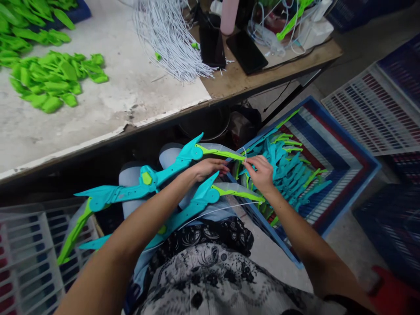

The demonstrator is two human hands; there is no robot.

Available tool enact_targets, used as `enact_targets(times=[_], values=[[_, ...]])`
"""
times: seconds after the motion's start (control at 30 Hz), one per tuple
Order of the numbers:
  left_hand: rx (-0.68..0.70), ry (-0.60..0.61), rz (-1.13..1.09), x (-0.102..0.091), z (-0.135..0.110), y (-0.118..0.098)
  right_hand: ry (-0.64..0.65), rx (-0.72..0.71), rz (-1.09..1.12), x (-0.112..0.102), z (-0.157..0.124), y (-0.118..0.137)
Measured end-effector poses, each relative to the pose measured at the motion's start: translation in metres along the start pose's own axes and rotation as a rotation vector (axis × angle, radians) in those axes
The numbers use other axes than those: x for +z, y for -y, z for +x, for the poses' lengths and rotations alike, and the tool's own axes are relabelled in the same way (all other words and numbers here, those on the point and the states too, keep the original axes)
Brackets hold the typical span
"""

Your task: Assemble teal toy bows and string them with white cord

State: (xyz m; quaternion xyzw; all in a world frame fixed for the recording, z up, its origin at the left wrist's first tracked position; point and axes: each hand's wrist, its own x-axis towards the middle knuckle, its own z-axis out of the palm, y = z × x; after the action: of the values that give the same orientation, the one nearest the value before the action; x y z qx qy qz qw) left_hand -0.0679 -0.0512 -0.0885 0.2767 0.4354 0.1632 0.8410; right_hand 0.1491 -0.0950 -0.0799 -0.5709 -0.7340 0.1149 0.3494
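Across my lap lie two turquoise and lime-green toy bows, the upper toy bow [173, 168] and the lower toy bow [193, 208]. My right hand [261, 174] is closed in a pinch at the right tip of the upper bow, where a white cord [245, 153] curves round the green end. Just left of it, my left hand [210, 168] stretches its fingers beneath the green limb; I see nothing held in it. A white string [219, 207] runs from the lower bow's right tip. My left forearm covers part of that bow.
A blue crate [348, 197] with several turquoise and green bows stands at my right. On the worktable [108, 105] lie green plastic parts [55, 78], a bundle of white cords [170, 39] and two phones, including a black phone [246, 51]. A white crate [29, 245] stands at left.
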Motion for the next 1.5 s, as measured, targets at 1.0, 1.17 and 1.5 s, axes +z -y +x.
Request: enact_targets(times=[1.0,1.17,1.5], values=[[1.034,-0.918,-0.507,-0.097,-0.287,0.007,0.124,0.23,0.062,0.011,0.04,-0.036],[1.089,-0.838,-0.413,-0.073,-0.305,0.04,0.108,0.096,-0.174,0.011,0.056,-0.028],[0.765,-0.456,-0.55,-0.005,-0.227,0.062,0.532,-0.9,0.027,0.16,0.044,0.224]])
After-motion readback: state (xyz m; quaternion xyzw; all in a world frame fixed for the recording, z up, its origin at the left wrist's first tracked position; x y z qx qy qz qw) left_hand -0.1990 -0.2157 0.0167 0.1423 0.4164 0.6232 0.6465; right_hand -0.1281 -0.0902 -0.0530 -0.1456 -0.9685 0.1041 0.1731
